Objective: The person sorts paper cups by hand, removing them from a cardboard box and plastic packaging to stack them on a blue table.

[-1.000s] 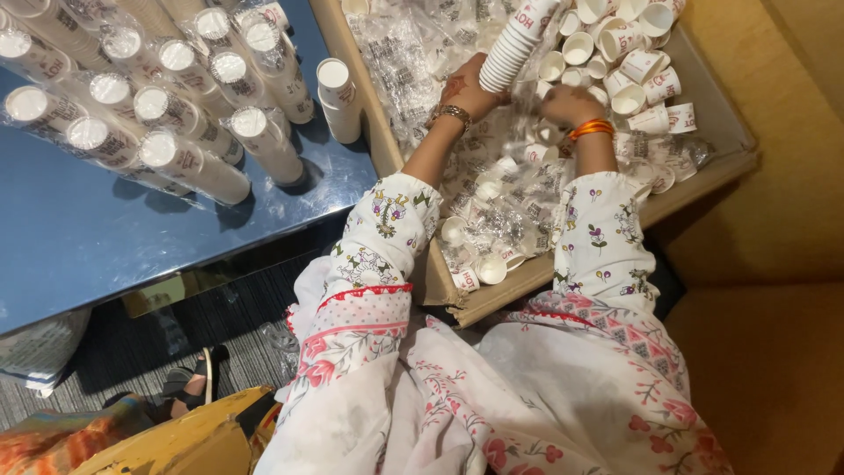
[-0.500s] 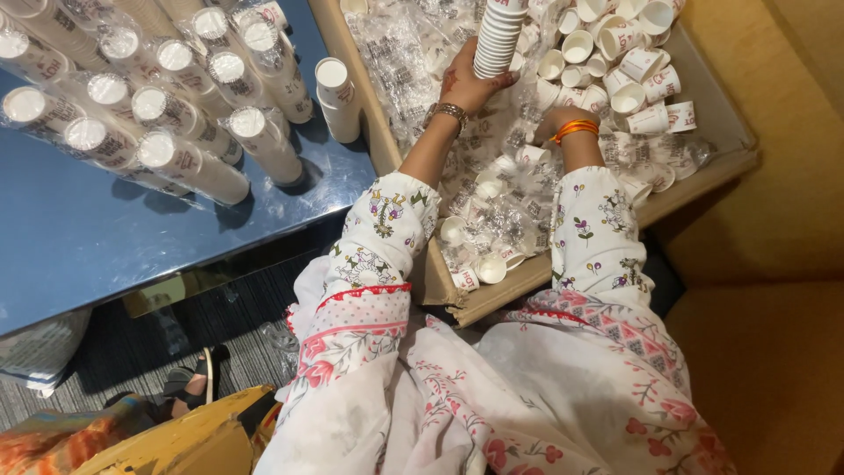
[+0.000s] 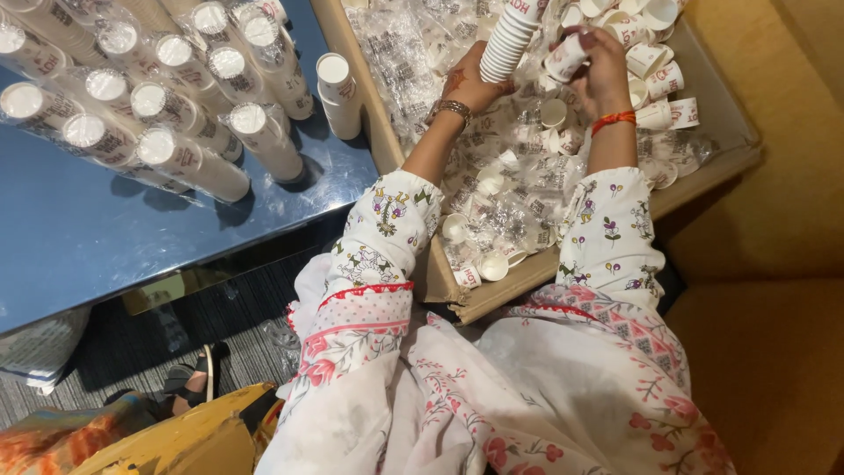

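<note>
White paper is what both of your hands are closed on. Your left hand [image 3: 470,81] wraps the foot of a tall stack of nested cups [image 3: 512,40], which leans toward one o'clock and runs off the top of the view. Your right hand [image 3: 602,62], just beside it at three o'clock, pinches a single cup [image 3: 564,58] between fingers and thumb, its mouth turned toward the stack.

By the look of it, you are at the gathering step, adding loose cups one at a time to the stack. To seat this one you would need to bring it level with the open end of the stack, and that end is out of frame, so I cannot tell how near the two are.

Below both wrists, from five to seven o'clock, loose cups [image 3: 492,264] and crumpled clear wrappers [image 3: 396,44] lie in the cardboard box [image 3: 703,158]. At nine o'clock from your left hand a short unwrapped stack [image 3: 338,92] stands on the blue table [image 3: 88,237], with wrapped sleeves of cups [image 3: 193,163] lying in rows farther out at the same hour.
</note>
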